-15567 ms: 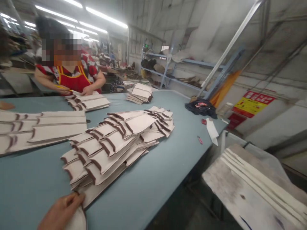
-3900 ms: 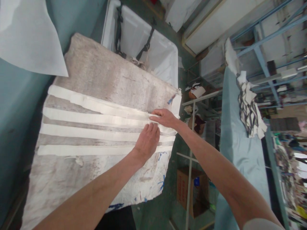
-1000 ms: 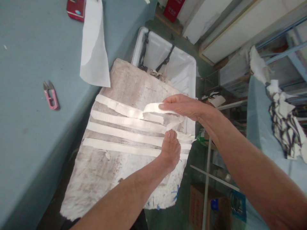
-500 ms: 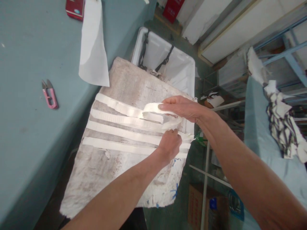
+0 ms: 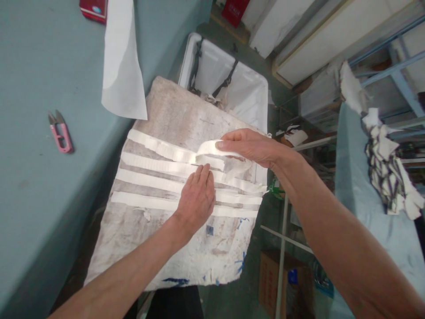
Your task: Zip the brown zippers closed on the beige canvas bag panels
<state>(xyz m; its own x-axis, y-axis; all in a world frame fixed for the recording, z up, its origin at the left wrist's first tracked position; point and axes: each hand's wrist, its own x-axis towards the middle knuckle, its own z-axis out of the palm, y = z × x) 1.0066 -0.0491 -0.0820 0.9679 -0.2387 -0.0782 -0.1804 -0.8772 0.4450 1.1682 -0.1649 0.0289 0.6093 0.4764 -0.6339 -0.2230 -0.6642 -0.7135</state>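
Note:
My right hand (image 5: 247,144) pinches a white fabric strip (image 5: 208,147) between thumb and fingers, and the strip arches above the board. Flat across the other strips lies my left hand (image 5: 198,192), its fingers stretched out close to the curled strip and holding nothing. Several white strips (image 5: 146,180) run side by side across a stained, cloth-covered board (image 5: 179,108). The far end of the held strip is partly hidden by my right hand.
A blue-green covered table (image 5: 29,186) stands at the left, with pink thread snips (image 5: 60,133), a white sheet (image 5: 122,66) and a red box (image 5: 93,9). Behind the board sits a white bin (image 5: 247,79). At the right are a metal frame (image 5: 282,248) and a heap of fabric scraps (image 5: 387,164).
My left hand has moved left along the strips, and its curled fingers have straightened. The right hand still holds its strip at nearly the same spot.

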